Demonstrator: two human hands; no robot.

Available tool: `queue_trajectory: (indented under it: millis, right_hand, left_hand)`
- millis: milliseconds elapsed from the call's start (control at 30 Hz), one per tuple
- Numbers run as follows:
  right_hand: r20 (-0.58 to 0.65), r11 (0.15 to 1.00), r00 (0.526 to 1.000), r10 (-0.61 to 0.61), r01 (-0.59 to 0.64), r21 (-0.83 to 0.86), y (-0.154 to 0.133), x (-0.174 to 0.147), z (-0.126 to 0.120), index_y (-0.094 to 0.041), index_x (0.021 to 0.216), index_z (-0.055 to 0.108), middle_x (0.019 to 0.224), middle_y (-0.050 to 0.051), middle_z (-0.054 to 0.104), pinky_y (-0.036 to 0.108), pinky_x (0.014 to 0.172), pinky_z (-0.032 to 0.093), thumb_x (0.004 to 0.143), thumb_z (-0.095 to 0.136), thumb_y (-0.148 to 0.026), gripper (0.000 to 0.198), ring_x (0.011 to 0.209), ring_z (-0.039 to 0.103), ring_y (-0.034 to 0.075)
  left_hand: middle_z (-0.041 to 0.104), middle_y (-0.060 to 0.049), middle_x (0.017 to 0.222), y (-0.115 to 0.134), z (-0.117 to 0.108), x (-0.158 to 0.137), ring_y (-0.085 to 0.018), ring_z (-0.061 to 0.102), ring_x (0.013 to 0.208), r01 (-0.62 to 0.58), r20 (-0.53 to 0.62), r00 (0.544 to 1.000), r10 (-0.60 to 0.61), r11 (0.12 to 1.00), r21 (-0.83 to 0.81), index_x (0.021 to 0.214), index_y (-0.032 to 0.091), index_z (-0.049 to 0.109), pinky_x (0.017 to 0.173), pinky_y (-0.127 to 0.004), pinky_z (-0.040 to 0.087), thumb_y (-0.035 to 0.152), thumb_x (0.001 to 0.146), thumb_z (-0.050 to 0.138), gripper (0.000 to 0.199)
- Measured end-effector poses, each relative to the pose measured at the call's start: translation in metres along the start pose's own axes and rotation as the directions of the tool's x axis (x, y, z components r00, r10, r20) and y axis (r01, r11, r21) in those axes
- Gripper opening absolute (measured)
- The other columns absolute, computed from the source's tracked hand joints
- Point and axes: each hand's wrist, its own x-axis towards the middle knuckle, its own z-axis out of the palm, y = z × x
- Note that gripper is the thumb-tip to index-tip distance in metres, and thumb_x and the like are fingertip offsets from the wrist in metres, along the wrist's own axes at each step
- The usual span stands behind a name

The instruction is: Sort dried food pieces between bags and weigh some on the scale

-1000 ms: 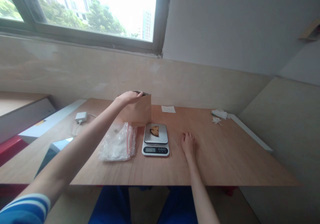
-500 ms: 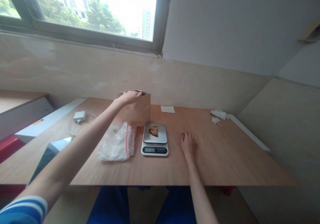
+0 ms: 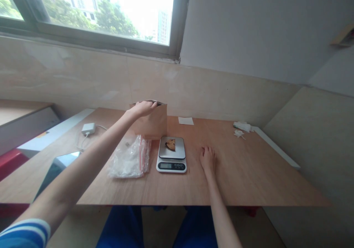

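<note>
A brown paper bag (image 3: 155,120) stands upright at the back of the wooden table, its mouth parted at the top. My left hand (image 3: 144,108) is at that mouth, bent over the rim; its fingertips are hidden, so I cannot tell what they grip. In front of the bag is a white digital kitchen scale (image 3: 171,166) with a metal plate. On the plate lies a brown, dark-edged piece, like a dried slice (image 3: 170,144). To the right of the scale, my right hand (image 3: 208,158) rests on the table, fingers loosely bent and holding nothing.
Clear zip bags (image 3: 128,159) lie left of the scale. Further left are a white adapter (image 3: 88,128) with a cable and a box (image 3: 59,166) partly behind my forearm. White paper (image 3: 186,121) lies at the back; crumpled tissue (image 3: 239,133) and a packet (image 3: 242,126) sit right.
</note>
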Motion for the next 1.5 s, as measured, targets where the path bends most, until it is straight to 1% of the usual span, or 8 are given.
queue_trajectory:
  millis: [167, 300, 600, 867, 1133, 1233, 1367, 1500]
  right_hand:
    - [-0.011, 1.0, 1.0, 0.001, -0.001, 0.017, 0.0, 0.0, 0.001, -0.011, 0.095, 0.062, 0.096, 0.014, 0.063, 0.03, 0.077, 0.034, 0.087, 0.032, -0.015, 0.031, 0.09, 0.054, 0.021]
    - [-0.023, 1.0, 1.0, -0.011, 0.011, -0.002, 0.0, 0.0, 0.001, -0.011, 0.096, 0.062, 0.098, 0.013, 0.063, 0.03, 0.077, 0.033, 0.087, 0.033, -0.014, 0.031, 0.09, 0.054, 0.021]
    - [-0.012, 1.0, 1.0, -0.013, 0.013, -0.014, 0.0, 0.0, 0.0, -0.01, 0.095, 0.063, 0.097, 0.012, 0.064, 0.029, 0.076, 0.033, 0.088, 0.033, -0.014, 0.031, 0.089, 0.055, 0.021]
    - [-0.017, 1.0, 1.0, -0.007, 0.007, -0.002, 0.001, -0.001, 0.001, -0.01, 0.096, 0.063, 0.096, 0.012, 0.064, 0.029, 0.076, 0.033, 0.088, 0.034, -0.014, 0.03, 0.09, 0.055, 0.022]
    - [0.02, 1.0, 1.0, 0.005, -0.004, -0.015, -0.001, 0.0, -0.002, -0.01, 0.097, 0.062, 0.098, 0.013, 0.063, 0.03, 0.076, 0.032, 0.088, 0.034, -0.014, 0.03, 0.09, 0.054, 0.021]
    - [0.003, 1.0, 1.0, 0.0, 0.0, -0.013, -0.001, 0.0, -0.001, -0.011, 0.097, 0.062, 0.098, 0.013, 0.063, 0.03, 0.076, 0.032, 0.088, 0.032, -0.014, 0.031, 0.09, 0.054, 0.021]
    - [-0.004, 1.0, 1.0, -0.001, 0.001, -0.012, 0.0, 0.0, -0.001, -0.011, 0.097, 0.062, 0.098, 0.013, 0.063, 0.03, 0.077, 0.033, 0.088, 0.031, -0.014, 0.032, 0.091, 0.054, 0.021]
    - [0.012, 1.0, 1.0, 0.006, -0.005, -0.009, -0.001, 0.0, -0.002, -0.011, 0.098, 0.061, 0.099, 0.013, 0.063, 0.03, 0.078, 0.033, 0.088, 0.032, -0.014, 0.031, 0.092, 0.054, 0.021]
  left_hand:
    - [0.064, -0.01, 0.111, 0.006, -0.002, -0.001, -0.023, 0.06, 0.098, 0.115, -0.022, 0.993, -0.117, 0.989, -0.091, 0.112, 0.019, 0.057, 0.082, -0.033, 0.043, 0.037, 0.091, 0.015, 0.051]
    - [0.067, -0.012, 0.101, 0.01, -0.003, -0.001, -0.026, 0.062, 0.095, 0.207, 0.014, 0.978, -0.207, 0.97, -0.131, 0.116, 0.02, 0.057, 0.079, -0.034, 0.045, 0.05, 0.089, 0.011, 0.061]
    - [0.062, -0.011, 0.116, 0.012, -0.015, -0.005, -0.03, 0.054, 0.11, 0.283, 0.153, 0.955, -0.255, 0.937, -0.205, 0.127, 0.022, 0.049, 0.089, -0.039, 0.04, 0.071, 0.078, 0.005, 0.082]
    - [0.057, -0.008, 0.124, 0.007, -0.012, -0.002, -0.03, 0.051, 0.115, 0.236, 0.162, 0.966, -0.202, 0.944, -0.231, 0.127, 0.025, 0.049, 0.093, -0.039, 0.038, 0.076, 0.073, 0.006, 0.086]
    - [0.058, -0.006, 0.124, 0.001, -0.003, -0.001, -0.03, 0.054, 0.11, 0.137, 0.033, 0.991, -0.133, 0.967, -0.216, 0.126, 0.028, 0.05, 0.087, -0.036, 0.042, 0.072, 0.078, 0.01, 0.076]
    - [0.061, -0.006, 0.118, -0.001, 0.0, 0.0, -0.028, 0.056, 0.106, 0.126, 0.001, 0.992, -0.129, 0.969, -0.215, 0.118, 0.027, 0.056, 0.084, -0.034, 0.043, 0.071, 0.078, 0.011, 0.075]
    - [0.066, -0.009, 0.104, -0.004, 0.001, 0.001, -0.027, 0.06, 0.098, 0.12, -0.022, 0.991, -0.129, 0.964, -0.236, 0.096, 0.021, 0.066, 0.077, -0.031, 0.045, 0.071, 0.079, 0.011, 0.076]
    - [0.068, -0.008, 0.095, -0.01, 0.005, 0.001, -0.024, 0.062, 0.091, 0.041, -0.136, 0.987, -0.087, 0.951, -0.306, 0.094, 0.022, 0.065, 0.071, -0.027, 0.044, 0.069, 0.08, 0.017, 0.068]
